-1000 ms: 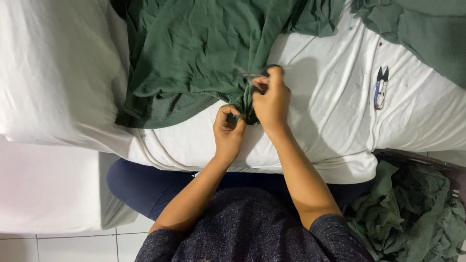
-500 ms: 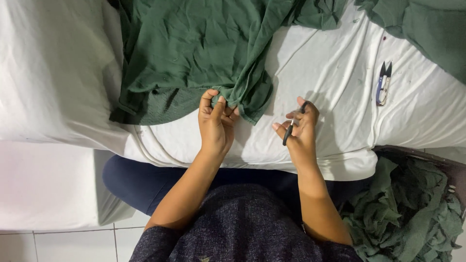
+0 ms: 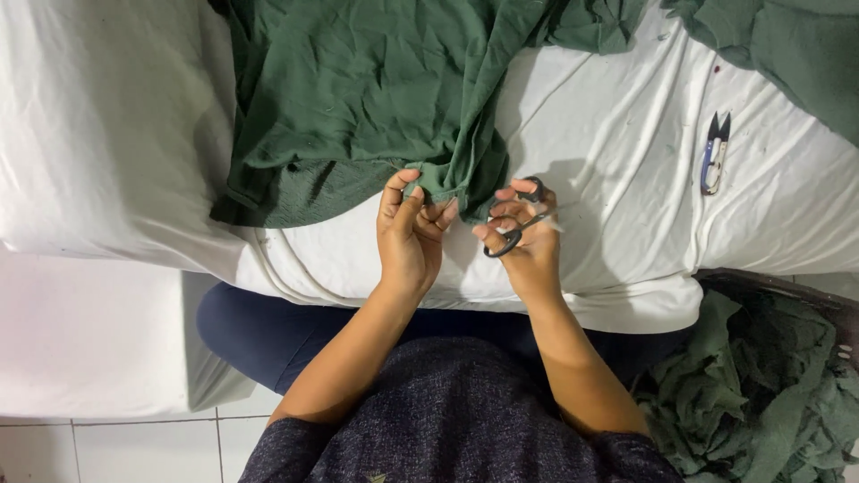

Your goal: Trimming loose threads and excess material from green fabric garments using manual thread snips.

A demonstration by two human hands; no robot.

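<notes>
A dark green garment (image 3: 376, 98) lies spread over a white sheet (image 3: 608, 161). My left hand (image 3: 410, 234) pinches the garment's lower hem between thumb and fingers. Just to its right, my right hand (image 3: 526, 240) grips a small pair of black-handled scissors (image 3: 517, 225), fingers through the loops, blades pointing right and close to the hem.
A thread snipper (image 3: 713, 154) lies on the sheet at the right. More green cloth (image 3: 787, 54) sits at the top right. A dark basket (image 3: 778, 376) heaped with green fabric stands at the lower right. White tiled floor (image 3: 107, 452) shows at the lower left.
My right hand pulled back from the hem to the right, then moved in close again with the scissors. My left hand shifted up and took the hem between its fingers.
</notes>
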